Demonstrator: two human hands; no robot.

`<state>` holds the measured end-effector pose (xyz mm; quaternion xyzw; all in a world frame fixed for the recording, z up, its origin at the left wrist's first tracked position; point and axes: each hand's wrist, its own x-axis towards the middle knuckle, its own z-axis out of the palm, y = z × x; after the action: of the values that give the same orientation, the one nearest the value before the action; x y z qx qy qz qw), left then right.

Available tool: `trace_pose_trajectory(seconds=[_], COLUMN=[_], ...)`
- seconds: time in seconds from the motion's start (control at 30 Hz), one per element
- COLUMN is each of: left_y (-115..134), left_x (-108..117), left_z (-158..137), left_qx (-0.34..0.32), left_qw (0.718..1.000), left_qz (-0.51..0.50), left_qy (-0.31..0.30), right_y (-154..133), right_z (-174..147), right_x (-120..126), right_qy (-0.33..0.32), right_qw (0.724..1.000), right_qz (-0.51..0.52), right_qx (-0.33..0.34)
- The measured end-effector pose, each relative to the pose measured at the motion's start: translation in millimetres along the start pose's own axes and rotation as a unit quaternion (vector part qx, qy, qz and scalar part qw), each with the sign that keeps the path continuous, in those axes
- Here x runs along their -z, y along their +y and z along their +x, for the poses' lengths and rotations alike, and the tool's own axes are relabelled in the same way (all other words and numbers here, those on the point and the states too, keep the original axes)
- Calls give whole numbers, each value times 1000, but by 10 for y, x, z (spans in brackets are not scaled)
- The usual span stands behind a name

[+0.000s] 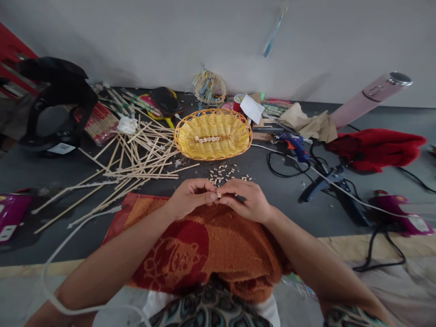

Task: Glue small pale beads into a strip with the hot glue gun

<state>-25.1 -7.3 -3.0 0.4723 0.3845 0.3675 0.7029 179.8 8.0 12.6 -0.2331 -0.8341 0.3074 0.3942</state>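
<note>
My left hand [191, 198] and my right hand [248, 200] meet over the edge of an orange-and-red towel [225, 240]. Thumb and fingers of both are pinched around a tiny pale wooden piece [219, 195], partly hidden by the fingertips. Just beyond my fingers, several short cut pieces of wooden stick [222, 171] lie scattered on the dark tabletop. Behind them stands a yellow oval woven basket [214, 154]. Inside it rests a narrow strip of small wooden pieces [208, 139].
Long thin wooden sticks [136, 159] are heaped on the left, near a black headset strap [51, 109]. To the right lie a blue glue gun [297, 146], blue-handled cutters [322, 184], a red cloth [378, 147] and a pink flask [369, 100]. A white cable [340, 187] crosses there.
</note>
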Motion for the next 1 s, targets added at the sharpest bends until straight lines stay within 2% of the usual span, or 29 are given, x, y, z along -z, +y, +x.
trace_pose_trajectory(seconds=[0.4,1.0], left_y=[1,7], left_x=[4,-1], left_z=[-1,19], left_qx=[5,-2], left_qw=[998,999], left_qz=[-33,-19], left_qy=[-46,-44], right_y=[17,-9], right_z=[-19,-3], right_x=[-18,-54], right_qy=[7,3], right_qw=[1000,1000], right_qz=[13,26], right_qx=[21,-3])
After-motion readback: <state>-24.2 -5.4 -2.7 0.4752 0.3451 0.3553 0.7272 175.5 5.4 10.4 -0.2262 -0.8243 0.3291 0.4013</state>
